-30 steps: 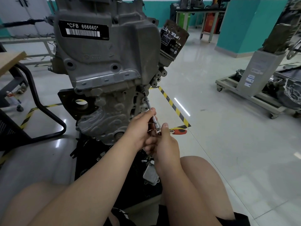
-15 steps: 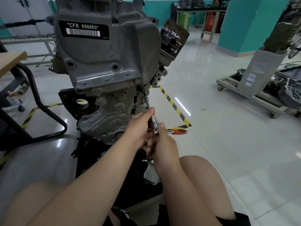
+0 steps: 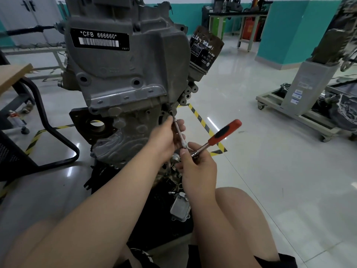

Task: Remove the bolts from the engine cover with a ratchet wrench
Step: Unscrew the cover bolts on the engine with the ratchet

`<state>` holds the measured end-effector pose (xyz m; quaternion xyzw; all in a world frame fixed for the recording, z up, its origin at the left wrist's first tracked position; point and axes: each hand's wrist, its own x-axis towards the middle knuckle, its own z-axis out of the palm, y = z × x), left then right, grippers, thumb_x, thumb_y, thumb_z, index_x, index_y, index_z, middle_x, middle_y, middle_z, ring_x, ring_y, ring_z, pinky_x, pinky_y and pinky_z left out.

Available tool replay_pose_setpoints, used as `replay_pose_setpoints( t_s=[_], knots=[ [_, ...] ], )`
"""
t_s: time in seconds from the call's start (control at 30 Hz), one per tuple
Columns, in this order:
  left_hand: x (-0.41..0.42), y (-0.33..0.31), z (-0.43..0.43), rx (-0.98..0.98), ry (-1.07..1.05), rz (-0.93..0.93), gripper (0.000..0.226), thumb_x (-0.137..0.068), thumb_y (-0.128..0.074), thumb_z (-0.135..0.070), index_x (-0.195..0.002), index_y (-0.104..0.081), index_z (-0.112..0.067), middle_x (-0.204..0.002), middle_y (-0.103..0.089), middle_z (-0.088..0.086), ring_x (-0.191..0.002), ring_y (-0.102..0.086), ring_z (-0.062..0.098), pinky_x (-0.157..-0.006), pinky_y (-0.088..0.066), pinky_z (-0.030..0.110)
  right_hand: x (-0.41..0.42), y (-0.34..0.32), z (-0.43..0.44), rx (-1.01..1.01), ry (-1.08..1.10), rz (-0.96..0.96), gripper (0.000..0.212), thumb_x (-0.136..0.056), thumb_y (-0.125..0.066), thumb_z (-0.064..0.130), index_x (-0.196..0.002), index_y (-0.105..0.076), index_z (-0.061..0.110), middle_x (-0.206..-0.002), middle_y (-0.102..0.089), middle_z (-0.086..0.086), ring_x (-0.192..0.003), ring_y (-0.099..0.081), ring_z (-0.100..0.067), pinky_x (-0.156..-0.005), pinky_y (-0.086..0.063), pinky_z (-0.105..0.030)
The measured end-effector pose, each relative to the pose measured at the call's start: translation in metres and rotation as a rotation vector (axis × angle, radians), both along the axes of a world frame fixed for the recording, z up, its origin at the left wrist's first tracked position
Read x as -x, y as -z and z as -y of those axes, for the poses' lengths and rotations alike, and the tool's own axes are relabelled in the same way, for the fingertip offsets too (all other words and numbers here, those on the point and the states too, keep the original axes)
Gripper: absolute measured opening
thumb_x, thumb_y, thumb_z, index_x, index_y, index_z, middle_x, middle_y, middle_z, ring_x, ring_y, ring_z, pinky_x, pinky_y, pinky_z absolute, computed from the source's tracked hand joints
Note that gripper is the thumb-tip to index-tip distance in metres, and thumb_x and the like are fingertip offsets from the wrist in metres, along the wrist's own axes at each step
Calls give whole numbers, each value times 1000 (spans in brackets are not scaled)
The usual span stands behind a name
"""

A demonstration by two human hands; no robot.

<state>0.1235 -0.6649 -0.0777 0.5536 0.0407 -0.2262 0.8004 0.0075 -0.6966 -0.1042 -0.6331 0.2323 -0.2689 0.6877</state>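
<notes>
The fingers of the left hand curl round the thin extension bar. The right hand pinches the head of the ratchet wrench at the bar's lower end, and its red-and-black handle angles up to the right, clear of the palm. The bar's far tip meets the right edge of the grey engine cover, below the oil filter. The bolt there is hidden.
</notes>
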Motion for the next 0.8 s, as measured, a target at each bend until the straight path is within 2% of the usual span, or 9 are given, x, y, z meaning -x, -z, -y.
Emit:
replay_pose_setpoints(
  t_s=[0.1,0.27,0.37,0.5,0.6,0.73,0.8],
  knots=[
    [-11,-12,3,32,-1,-5,38,-105,-33,-33,-86,-60,-15,-51,-58,-7,-39,-50,9,-47,-45,19,-2,0,0,-53,-37,-16,12,-94,-59,21,-92,-59,32,-74,-72,5,-63,-69,-10,-63,-56,-31],
    [-16,-16,8,31,-17,-4,35,-105,-34,-29,-78,-55,-17,-47,-55,-9,-37,-50,7,-48,-44,20,-5,-3,4,-331,-115,67,12,-98,-48,15,-99,-60,12,-76,-73,1,-52,-61,-13,-49,-48,-24],
    [-16,-18,11,107,-57,-64,35,-104,-37,-28,-77,-54,-15,-45,-53,-8,-35,-47,7,-45,-42,18,-6,-6,3,-591,-176,130,14,-100,-47,12,-98,-59,6,-71,-70,-3,-45,-54,-12,-46,-45,-23],
    [-17,-22,17,155,-85,-128,34,-104,-39,-26,-75,-52,-13,-42,-47,-7,-29,-36,5,-36,-33,11,-4,-8,4,-857,-253,146,15,-101,-48,17,-95,-58,8,-72,-70,-7,-42,-50,-9,-43,-44,-20],
    [-15,-24,17,133,-78,-115,35,-104,-38,-27,-74,-49,-15,-42,-43,-8,-28,-29,5,-32,-25,11,-3,-8,4,-937,-274,139,17,-101,-50,21,-96,-60,8,-71,-71,-6,-41,-50,-8,-42,-44,-19],
    [-13,-25,19,98,-93,-104,35,-105,-37,-28,-74,-49,-16,-56,-37,-6,-27,-26,5,-31,-19,11,-1,-8,3,-1017,-297,138,16,-99,-53,21,-99,-63,9,-71,-70,-5,-41,-49,-7,-42,-43,-18],
    [-13,-26,19,93,-91,-107,35,-105,-37,-28,-74,-49,-16,-54,-35,-6,-27,-25,5,-31,-19,11,-1,-8,4,-1039,-303,141,16,-99,-53,22,-99,-62,10,-71,-70,-5,-41,-49,-6,-41,-43,-18]
  ],
)
